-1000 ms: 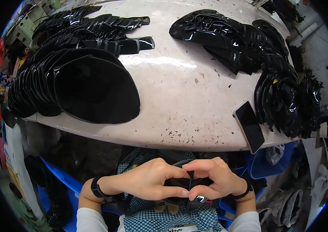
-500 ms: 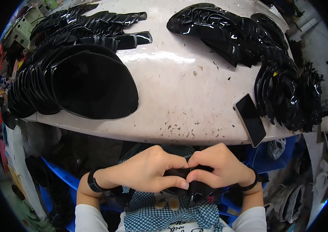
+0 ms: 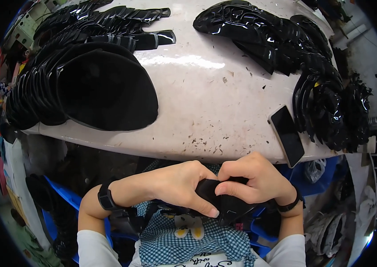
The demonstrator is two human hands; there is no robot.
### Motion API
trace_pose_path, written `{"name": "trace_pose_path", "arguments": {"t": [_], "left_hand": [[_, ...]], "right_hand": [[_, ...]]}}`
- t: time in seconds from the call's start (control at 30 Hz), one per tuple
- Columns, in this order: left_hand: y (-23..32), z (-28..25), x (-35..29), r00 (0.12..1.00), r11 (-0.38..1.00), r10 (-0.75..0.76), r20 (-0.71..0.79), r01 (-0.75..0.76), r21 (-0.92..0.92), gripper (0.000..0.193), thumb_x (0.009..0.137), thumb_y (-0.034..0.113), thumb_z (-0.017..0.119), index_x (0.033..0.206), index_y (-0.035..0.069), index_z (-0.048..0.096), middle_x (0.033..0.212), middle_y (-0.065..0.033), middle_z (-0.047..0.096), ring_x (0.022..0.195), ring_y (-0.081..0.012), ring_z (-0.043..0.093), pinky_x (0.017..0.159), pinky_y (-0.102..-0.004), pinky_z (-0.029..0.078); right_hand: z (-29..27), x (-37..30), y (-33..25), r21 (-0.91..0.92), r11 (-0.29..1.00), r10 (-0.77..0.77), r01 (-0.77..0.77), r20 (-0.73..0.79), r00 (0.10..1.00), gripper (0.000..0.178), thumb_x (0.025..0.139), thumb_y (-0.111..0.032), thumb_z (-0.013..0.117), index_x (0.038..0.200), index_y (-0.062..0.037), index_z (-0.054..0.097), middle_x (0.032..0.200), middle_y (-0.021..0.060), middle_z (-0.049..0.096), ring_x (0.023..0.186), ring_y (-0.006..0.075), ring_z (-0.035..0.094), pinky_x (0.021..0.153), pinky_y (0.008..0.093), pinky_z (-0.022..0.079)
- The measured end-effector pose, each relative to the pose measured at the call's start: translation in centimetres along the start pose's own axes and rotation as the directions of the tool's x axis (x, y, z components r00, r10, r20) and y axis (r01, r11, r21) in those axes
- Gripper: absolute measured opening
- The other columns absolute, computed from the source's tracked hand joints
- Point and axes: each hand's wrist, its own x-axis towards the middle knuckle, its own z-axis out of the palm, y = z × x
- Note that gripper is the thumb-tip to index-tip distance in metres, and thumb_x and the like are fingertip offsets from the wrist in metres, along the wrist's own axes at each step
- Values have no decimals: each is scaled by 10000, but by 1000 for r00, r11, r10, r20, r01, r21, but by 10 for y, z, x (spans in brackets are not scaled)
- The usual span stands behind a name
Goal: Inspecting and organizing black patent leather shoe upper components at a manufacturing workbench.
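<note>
Over my lap, just below the table's front edge, both hands grip one black, glossy leather-like piece (image 3: 235, 205). My left hand (image 3: 180, 183) pinches its left side, thumb pointing down along the surface. My right hand (image 3: 256, 180) has its thumb on the top and its curled fingers at the upper edge, close to the left fingertips. Part of the piece is hidden by the hands, and its full shape cannot be made out. A blue checked apron (image 3: 175, 242) lies beneath.
On the pale table (image 3: 188, 102) stand a row of large black rounded panels (image 3: 108, 91) at left, black strap-like pieces (image 3: 121, 22) behind them, and heaped glossy black pieces (image 3: 259, 38) at right. A phone (image 3: 287, 135) lies near the front edge. A blue bin (image 3: 315, 178) sits below.
My hands have risen slightly toward the table. My left thumb has moved down and away from the fingers, and more of the black piece shows between the hands.
</note>
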Motion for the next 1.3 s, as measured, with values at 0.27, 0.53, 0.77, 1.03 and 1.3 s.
{"name": "trace_pose_path", "arguments": {"t": [0.27, 0.53, 0.77, 1.03, 1.3], "left_hand": [[-3, 0, 0, 999, 999, -10, -41, 12, 37, 296, 625, 212, 742, 780, -6, 615, 643, -57, 595, 562, -119, 539, 522, -241, 423], [-13, 8, 8, 999, 995, 28, -42, -31, -91, 302, 645, 234, 727, 780, -8, 606, 669, -34, 583, 586, -95, 513, 551, -237, 419], [1, 11, -12, 959, 975, 221, -174, -220, 27, 291, 704, 197, 667, 888, -6, 571, 669, -36, 575, 604, -100, 520, 560, -240, 426], [-7, 28, -22, 655, 802, 597, -464, -476, 361, 212, 671, 140, 727, 745, 1, 586, 517, -62, 537, 420, -78, 477, 408, -204, 366], [-10, 35, -13, 649, 767, 630, -426, -436, 470, 317, 673, 260, 743, 684, -12, 582, 461, -32, 482, 384, -88, 441, 385, -199, 352]], "right_hand": [[4, 1, -3, -19, 999, 42, -44, -80, 996, 145, 686, -122, 682, 664, -54, 555, 503, 81, 486, 420, 210, 482, 405, 264, 351], [7, 3, -16, -429, 901, -89, 61, -46, 995, 218, 747, -223, 615, 643, -76, 492, 496, 41, 510, 402, 200, 497, 375, 292, 362], [13, 1, -10, -537, 839, -464, 84, -627, 626, 263, 656, -251, 732, 805, -89, 587, 660, 27, 584, 520, 176, 534, 513, 257, 419], [50, -56, 1, 628, 776, 305, 54, -450, 839, 412, 742, -307, 680, 980, 2, 549, 900, 74, 596, 739, 110, 544, 629, 236, 424], [47, -36, -32, 661, 747, 389, -70, -348, 853, 252, 732, -116, 656, 920, 37, 589, 887, 90, 616, 812, 156, 587, 733, 256, 457]]}}
